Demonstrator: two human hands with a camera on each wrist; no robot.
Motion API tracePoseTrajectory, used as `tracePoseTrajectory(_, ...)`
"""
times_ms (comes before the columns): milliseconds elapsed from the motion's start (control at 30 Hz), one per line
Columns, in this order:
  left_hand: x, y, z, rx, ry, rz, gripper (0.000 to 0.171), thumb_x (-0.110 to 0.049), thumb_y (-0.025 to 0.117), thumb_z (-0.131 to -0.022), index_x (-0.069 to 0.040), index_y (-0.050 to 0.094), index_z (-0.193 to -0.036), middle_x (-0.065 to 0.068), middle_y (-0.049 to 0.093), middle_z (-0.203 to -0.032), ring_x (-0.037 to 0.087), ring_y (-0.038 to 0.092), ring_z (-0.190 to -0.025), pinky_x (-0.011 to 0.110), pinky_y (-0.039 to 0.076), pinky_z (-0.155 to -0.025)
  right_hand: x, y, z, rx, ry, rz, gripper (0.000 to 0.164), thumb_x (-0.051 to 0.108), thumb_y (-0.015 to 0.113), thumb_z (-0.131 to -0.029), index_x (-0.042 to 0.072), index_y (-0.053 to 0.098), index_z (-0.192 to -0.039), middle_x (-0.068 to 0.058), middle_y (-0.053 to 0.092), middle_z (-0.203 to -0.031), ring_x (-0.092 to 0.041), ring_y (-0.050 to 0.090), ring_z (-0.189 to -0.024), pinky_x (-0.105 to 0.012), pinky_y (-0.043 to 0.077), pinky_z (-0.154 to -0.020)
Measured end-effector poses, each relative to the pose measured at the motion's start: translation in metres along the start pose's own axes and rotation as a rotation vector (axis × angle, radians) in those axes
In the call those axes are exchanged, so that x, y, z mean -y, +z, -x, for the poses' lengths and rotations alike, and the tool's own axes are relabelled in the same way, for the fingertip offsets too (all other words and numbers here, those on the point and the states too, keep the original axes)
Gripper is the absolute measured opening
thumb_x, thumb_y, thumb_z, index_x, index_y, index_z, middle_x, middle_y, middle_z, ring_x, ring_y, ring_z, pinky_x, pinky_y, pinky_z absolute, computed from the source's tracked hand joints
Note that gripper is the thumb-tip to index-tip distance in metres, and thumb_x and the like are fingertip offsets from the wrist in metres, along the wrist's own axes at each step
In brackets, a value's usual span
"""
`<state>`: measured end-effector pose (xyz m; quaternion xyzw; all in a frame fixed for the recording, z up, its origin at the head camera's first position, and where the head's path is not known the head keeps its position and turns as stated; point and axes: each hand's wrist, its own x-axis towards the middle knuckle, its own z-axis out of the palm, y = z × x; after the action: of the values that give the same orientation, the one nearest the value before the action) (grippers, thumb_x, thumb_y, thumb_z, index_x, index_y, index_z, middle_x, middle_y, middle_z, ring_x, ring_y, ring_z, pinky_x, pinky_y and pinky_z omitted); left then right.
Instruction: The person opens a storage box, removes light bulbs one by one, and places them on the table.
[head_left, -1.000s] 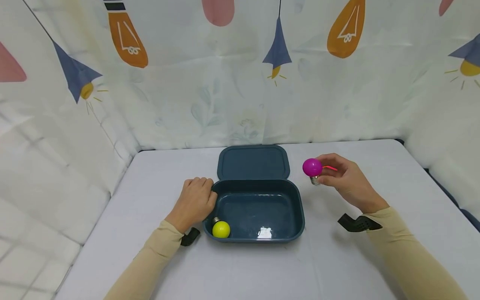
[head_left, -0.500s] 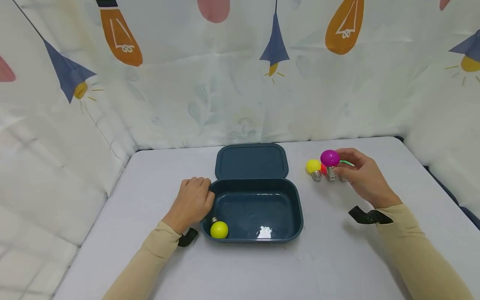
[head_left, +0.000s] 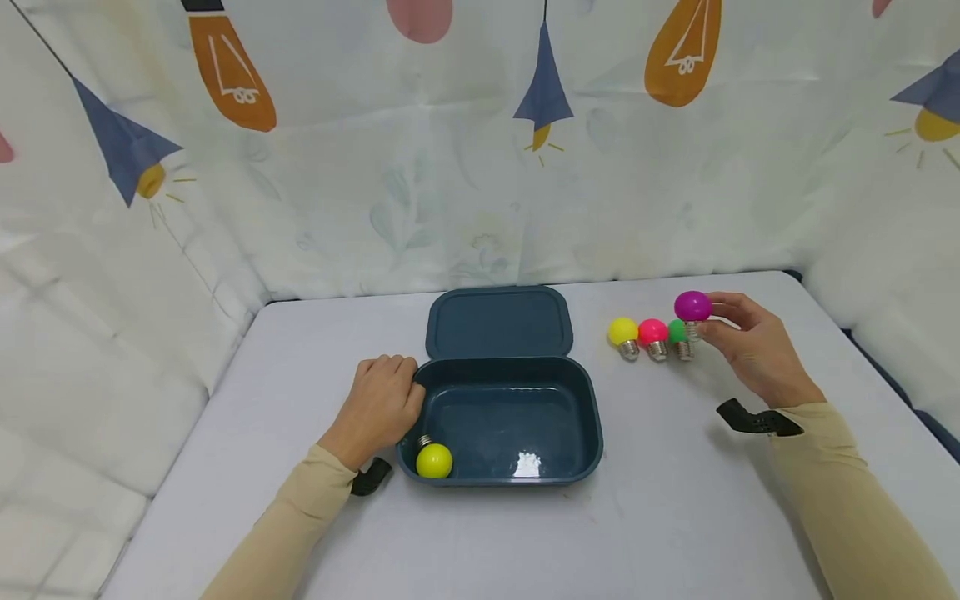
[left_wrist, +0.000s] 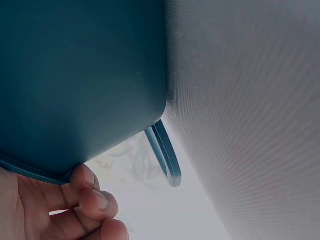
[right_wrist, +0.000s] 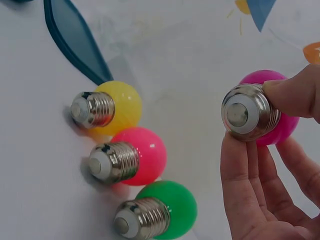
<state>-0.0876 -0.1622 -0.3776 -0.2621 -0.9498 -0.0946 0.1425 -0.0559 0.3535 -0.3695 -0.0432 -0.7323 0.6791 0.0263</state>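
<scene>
My right hand [head_left: 757, 346] pinches a purple light bulb [head_left: 692, 306] by its metal screw base, the coloured globe up. In the right wrist view the purple bulb [right_wrist: 272, 135] is beside a row of three bulbs lying on the table: a yellow one [right_wrist: 125, 105], a pink one [right_wrist: 152, 157] and a green one [right_wrist: 180, 207]. My left hand [head_left: 378, 408] grips the left rim of a dark blue box [head_left: 498, 482]. Fingers [left_wrist: 97, 200] curl over that rim in the left wrist view. Inside the box, a yellow-green bulb [head_left: 434, 461] lies in the near left corner.
The box's dark blue lid [head_left: 498, 321] lies flat behind it, close to its back rim. Both rest on a white-covered table [head_left: 517, 542]. A patterned cloth wall [head_left: 450, 167] rises behind the table, with another cloth wall [head_left: 90, 333] at the left.
My right hand has carried the purple bulb to the right and away from me, past the yellow and pink bulbs to the green one. The left hand keeps its grip on the box.
</scene>
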Motion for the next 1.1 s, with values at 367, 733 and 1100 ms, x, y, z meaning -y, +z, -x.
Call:
tracePoseTrajectory(367, 0.0, -0.001, 0.001, 0.011, -0.014, 0.004, 0.015, -0.01, 0.049, -0.097, -0.005, 0.059, -0.087, 0.004, 0.048, -0.073, 0.024, 0.05, -0.077, 0.048, 0.043, -0.089, -0.01, -0.014, -0.004, -0.028, -0.012, -0.138, 0.045, 0.007, 0.071, -0.095, 0.016, 0.056, -0.137, 0.006, 0.056, -0.126, -0.004, 0.066, -0.104, -0.014, 0.057, -0.089)
tracePoseTrajectory(733, 0.0, -0.001, 0.0, 0.016, -0.012, 0.003, 0.015, -0.01, 0.048, -0.097, -0.006, 0.058, -0.088, 0.004, 0.048, -0.073, 0.025, 0.049, -0.078, 0.048, 0.042, -0.088, -0.021, -0.031, -0.006, -0.062, 0.064, -0.086, 0.045, 0.011, 0.073, -0.095, 0.018, 0.053, -0.134, 0.007, 0.053, -0.123, -0.002, 0.066, -0.099, -0.013, 0.057, -0.084)
tracePoseTrajectory(1100, 0.0, 0.0, -0.001, 0.009, -0.001, -0.003, 0.016, -0.01, 0.048, -0.097, -0.006, 0.058, -0.086, 0.003, 0.046, -0.072, 0.024, 0.048, -0.076, 0.047, 0.042, -0.087, -0.037, -0.036, -0.01, -0.137, 0.157, 0.32, 0.055, 0.037, 0.073, -0.095, 0.025, 0.047, -0.143, 0.019, 0.05, -0.119, 0.006, 0.059, -0.1, -0.008, 0.054, -0.081)
